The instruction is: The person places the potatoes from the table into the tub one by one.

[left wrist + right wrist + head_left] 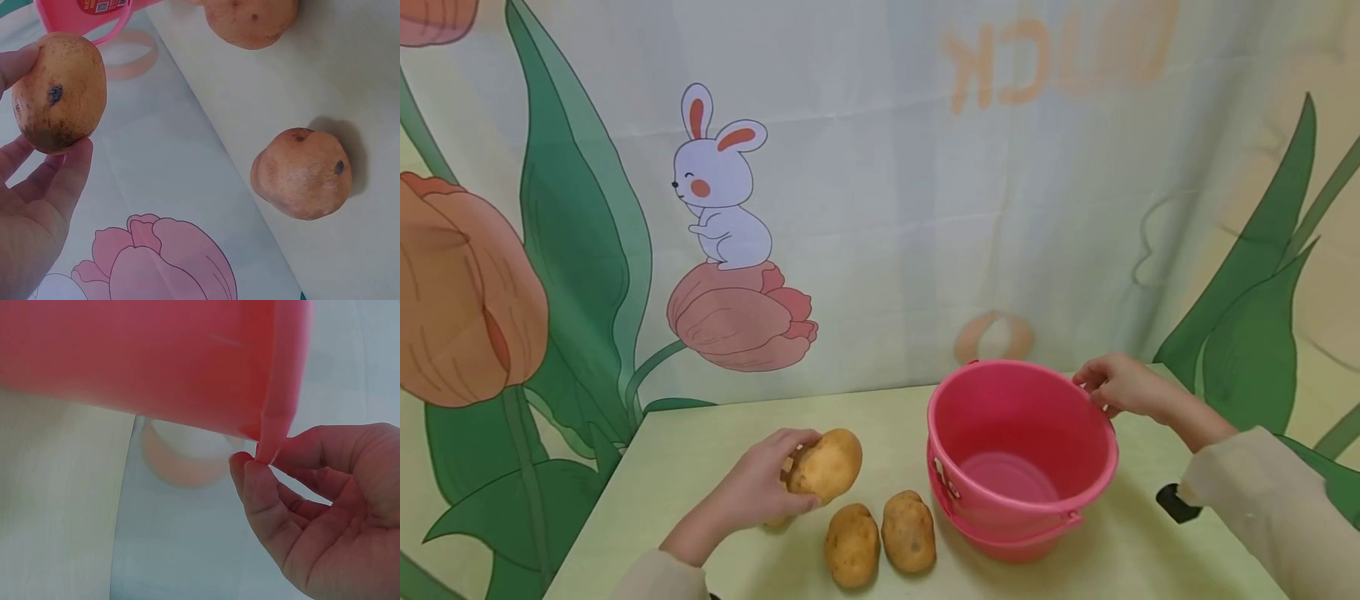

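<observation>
The left hand [758, 487], lower centre-left of the head view, has its fingers and thumb curled round a potato [825, 464] and holds it clear of the bench [700, 433]; the left wrist view shows that potato [59, 92] at upper left, cradled between fingertips and thumb with nothing under it. The right hand [1120, 385], at the right of the head view, pinches the far rim of the pink bucket [1021, 454], and the right wrist view shows finger and thumb [253, 472] closed narrowly on the rim's edge. The bucket stands right of centre and leans a little toward the potatoes, its mouth open and its inside bare.

To do this step well, as I judge it, the pinch on the rim should hold the bucket steady, since it looks light and could slide or tip if something heavy lands against its wall. The held potato is best carried over the near rim and lowered well inside before the fingers loosen, not thrown from above. The grip seems secure enough; the skin looks dry and rough.

Two more potatoes [852, 545] [908, 531] lie side by side at lower centre, just beside the bucket, so the left arm should pass above them without knocking them off the front edge
</observation>
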Available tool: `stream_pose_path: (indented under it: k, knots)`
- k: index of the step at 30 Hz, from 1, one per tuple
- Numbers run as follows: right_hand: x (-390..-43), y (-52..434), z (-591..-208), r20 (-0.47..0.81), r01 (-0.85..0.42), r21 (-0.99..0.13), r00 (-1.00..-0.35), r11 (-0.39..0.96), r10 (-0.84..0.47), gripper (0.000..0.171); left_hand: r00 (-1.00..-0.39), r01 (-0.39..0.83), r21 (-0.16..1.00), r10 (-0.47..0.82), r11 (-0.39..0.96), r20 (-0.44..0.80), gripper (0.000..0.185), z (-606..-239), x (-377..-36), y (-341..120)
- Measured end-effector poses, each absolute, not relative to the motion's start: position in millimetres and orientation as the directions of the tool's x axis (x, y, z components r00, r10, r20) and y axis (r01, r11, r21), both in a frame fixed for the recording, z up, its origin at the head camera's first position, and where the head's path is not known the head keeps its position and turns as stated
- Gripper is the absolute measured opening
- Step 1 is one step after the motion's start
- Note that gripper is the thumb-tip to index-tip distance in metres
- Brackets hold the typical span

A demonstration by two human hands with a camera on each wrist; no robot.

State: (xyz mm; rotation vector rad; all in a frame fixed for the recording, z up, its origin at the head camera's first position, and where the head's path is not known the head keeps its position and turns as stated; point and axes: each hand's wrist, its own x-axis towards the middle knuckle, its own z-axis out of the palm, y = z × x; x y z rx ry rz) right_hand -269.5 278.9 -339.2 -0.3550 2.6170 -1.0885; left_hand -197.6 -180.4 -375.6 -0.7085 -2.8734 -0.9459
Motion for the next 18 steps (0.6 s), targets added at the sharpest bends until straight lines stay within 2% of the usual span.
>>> stream_pose_path:
  k: [18]
  knots:
    - [-269, 278, -338, -0.151, -0.131, -0.716, -0.93, 0.686, -0.335, 0.029, -0.887, 0.444, 0.585, 0.425, 0.679, 0.18, 0.064, -357, -203, -170]
